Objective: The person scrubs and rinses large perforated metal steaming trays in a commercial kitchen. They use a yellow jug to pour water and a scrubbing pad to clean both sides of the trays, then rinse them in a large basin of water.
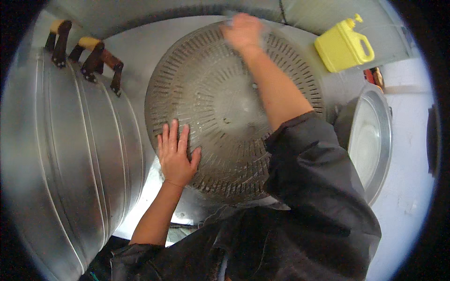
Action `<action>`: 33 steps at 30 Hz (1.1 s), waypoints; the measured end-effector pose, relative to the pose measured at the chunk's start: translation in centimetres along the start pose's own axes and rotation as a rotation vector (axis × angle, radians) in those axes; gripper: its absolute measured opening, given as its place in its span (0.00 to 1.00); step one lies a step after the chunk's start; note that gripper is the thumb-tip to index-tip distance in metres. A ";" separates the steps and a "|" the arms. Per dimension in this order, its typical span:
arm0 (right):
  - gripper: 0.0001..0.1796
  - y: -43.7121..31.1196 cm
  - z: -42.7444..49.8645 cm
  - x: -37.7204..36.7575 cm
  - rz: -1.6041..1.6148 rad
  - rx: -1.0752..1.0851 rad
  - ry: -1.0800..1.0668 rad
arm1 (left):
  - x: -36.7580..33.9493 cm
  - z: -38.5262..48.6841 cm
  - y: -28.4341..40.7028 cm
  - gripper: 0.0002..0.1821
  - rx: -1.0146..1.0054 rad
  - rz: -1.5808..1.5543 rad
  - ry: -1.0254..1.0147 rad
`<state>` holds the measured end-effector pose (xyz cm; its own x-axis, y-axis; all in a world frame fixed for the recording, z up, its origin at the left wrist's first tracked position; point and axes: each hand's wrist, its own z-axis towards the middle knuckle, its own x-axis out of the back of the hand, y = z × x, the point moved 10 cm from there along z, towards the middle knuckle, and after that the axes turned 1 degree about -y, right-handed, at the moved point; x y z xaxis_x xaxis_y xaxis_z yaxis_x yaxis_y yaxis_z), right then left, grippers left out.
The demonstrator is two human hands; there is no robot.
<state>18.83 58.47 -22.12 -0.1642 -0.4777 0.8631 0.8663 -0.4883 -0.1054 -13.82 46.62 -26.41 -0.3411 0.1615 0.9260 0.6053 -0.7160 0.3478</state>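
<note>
A large round metal plate with rings of slots (232,102) lies before me, its surface wet and streaked. My left hand (177,158) rests flat on its lower left part, fingers apart and nothing in the grasp. At the plate's far edge is my right hand (244,31), blurred by motion, with its fingers curled downward. A pale grey patch shows beside those fingers, too smeared to tell whether it is something held. My right forearm crosses over the plate and hides some of its slots.
On the left stand ribbed metal vessel walls (84,147) with dark handles (93,59). A yellow plastic jug (341,47) sits at the back right. Nearer on the right, a round metal pan (369,140) stands tilted. A sheet-metal wall (197,10) curves behind the plate.
</note>
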 end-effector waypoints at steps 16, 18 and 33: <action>0.09 -7.1 -16.8 5.4 0.500 0.292 -0.284 | 1.9 -1.9 -2.2 0.25 0.140 -0.264 0.401; 0.10 -7.4 -21.6 6.8 0.439 0.309 -0.188 | 1.8 -1.7 -2.2 0.25 0.117 -0.281 0.403; 0.11 -14.7 -36.9 12.6 0.341 0.546 -0.433 | 0.3 -0.9 -2.9 0.23 0.158 0.076 0.332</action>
<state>-13.40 32.72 -27.91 0.2551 -0.1536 0.9546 0.9640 0.1173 -0.2387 -16.34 48.10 -27.27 -0.4900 -0.1354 0.8611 0.7324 -0.5996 0.3225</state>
